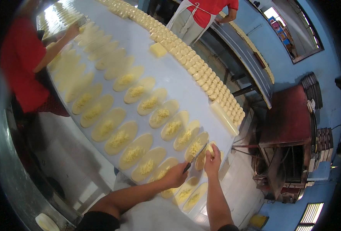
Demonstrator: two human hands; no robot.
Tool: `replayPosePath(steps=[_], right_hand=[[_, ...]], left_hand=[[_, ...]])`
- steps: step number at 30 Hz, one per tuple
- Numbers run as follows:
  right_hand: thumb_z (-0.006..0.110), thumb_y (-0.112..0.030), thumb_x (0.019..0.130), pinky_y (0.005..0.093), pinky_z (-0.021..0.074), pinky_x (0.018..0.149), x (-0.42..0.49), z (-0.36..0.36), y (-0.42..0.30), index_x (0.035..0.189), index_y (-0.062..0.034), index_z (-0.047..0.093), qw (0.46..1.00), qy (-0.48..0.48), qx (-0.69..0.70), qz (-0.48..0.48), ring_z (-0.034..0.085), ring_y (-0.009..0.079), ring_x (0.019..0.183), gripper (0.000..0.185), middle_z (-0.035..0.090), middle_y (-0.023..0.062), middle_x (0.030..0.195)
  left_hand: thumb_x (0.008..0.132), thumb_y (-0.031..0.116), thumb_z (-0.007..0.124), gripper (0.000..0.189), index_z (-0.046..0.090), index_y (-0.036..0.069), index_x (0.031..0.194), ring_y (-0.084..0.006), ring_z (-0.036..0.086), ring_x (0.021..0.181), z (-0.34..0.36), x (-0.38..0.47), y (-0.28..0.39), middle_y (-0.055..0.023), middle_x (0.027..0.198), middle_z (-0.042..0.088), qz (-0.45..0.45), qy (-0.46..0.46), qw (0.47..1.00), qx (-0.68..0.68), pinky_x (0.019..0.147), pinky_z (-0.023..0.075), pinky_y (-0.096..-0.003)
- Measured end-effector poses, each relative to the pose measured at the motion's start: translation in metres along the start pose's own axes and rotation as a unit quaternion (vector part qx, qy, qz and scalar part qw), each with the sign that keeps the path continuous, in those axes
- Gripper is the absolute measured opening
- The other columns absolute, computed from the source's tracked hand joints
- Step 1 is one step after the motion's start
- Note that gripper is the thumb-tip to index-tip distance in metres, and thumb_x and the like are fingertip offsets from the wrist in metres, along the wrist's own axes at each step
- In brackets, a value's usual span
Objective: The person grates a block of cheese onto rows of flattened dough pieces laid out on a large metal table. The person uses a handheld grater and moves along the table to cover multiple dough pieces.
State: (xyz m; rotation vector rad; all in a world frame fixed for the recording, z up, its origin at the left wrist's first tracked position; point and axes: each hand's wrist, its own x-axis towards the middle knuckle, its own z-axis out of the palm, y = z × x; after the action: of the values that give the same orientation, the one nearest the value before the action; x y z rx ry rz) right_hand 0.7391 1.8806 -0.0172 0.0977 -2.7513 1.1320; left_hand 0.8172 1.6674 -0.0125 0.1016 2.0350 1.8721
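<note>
My left hand [176, 175] is closed around the black handle of a narrow metal tool [198, 153]. The tool looks like a flat grater seen edge-on. Between its fingers, my right hand [213, 161] holds a pale yellow block of cheese [210, 148] close to the tool's far end. Both are over oval flattened dough pieces near the right end of a white table [185, 89]. Shredded cheese [195, 147] lies on the oval dough [206, 137] just left of the tool. More ovals in rows carry shreds; those at the far left look bare.
Rows of dough balls [187, 55] line the table's far edge, beside a rolled clear plastic sheet [224, 118]. A yellow block [158, 50] sits mid-table. A co-worker [23, 63] in red leans in at left, another [200, 14] stands beyond. A dark red oven-like cabinet [286, 115] is at right.
</note>
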Motion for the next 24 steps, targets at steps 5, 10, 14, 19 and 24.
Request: replayPosePath(steps=[5, 10, 14, 19, 24], right_hand=[[0.057, -0.024, 0.104, 0.0297, 0.0514, 0.088, -0.029, 0.001, -0.024, 0.142, -0.0014, 0.049, 0.989, 0.003, 0.077, 0.126, 0.061, 0.0162, 0.106, 0.044, 0.064, 0.0111, 0.120], [0.056, -0.032, 0.103, 0.0329, 0.0561, 0.077, -0.038, 0.002, -0.013, 0.134, -0.0066, 0.054, 0.908, 0.108, 0.333, 0.230, 0.065, 0.0183, 0.094, 0.039, 0.064, 0.0097, 0.115], [0.058, -0.030, 0.102, 0.0374, 0.0595, 0.076, -0.037, -0.025, -0.015, 0.131, -0.0062, 0.051, 0.781, 0.077, 0.548, 0.290, 0.068, 0.0262, 0.098, 0.038, 0.064, 0.0121, 0.115], [0.068, -0.011, 0.095, 0.0348, 0.0572, 0.085, -0.055, -0.040, -0.019, 0.137, -0.0012, 0.046, 0.883, 0.074, 0.415, 0.209, 0.067, 0.0231, 0.102, 0.048, 0.064, 0.0133, 0.120], [0.073, -0.006, 0.090, 0.0330, 0.0503, 0.098, -0.071, -0.037, -0.019, 0.139, 0.0029, 0.044, 0.945, 0.046, 0.272, 0.175, 0.061, 0.0202, 0.114, 0.058, 0.061, 0.0130, 0.126]], left_hand=[[0.093, 0.014, 0.058, 0.038, 0.052, 0.003, 0.129, -0.0459, 0.061, 0.098, 0.003, 0.001, 0.001, -0.0272, 0.103, 0.063, -0.021, -0.009, 1.000, 0.009, 0.082, 0.0487, -0.0504], [0.094, 0.014, 0.057, 0.042, 0.050, 0.000, 0.133, -0.0455, 0.060, 0.106, 0.003, -0.002, 0.013, -0.0282, 0.114, 0.062, -0.008, -0.014, 0.999, 0.029, 0.088, 0.0488, -0.0496], [0.094, 0.013, 0.058, 0.042, 0.050, -0.001, 0.133, -0.0458, 0.060, 0.108, 0.011, 0.000, 0.019, -0.0289, 0.117, 0.061, 0.062, 0.015, 0.998, 0.027, 0.090, 0.0488, -0.0493], [0.094, 0.013, 0.059, 0.041, 0.051, 0.001, 0.132, -0.0452, 0.061, 0.107, 0.022, 0.003, 0.038, -0.0280, 0.114, 0.063, 0.024, -0.016, 1.000, 0.012, 0.090, 0.0494, -0.0475], [0.094, 0.015, 0.060, 0.040, 0.053, 0.002, 0.131, -0.0433, 0.063, 0.108, 0.046, 0.008, 0.015, -0.0270, 0.114, 0.065, -0.006, -0.020, 0.999, 0.036, 0.090, 0.0501, -0.0464]])
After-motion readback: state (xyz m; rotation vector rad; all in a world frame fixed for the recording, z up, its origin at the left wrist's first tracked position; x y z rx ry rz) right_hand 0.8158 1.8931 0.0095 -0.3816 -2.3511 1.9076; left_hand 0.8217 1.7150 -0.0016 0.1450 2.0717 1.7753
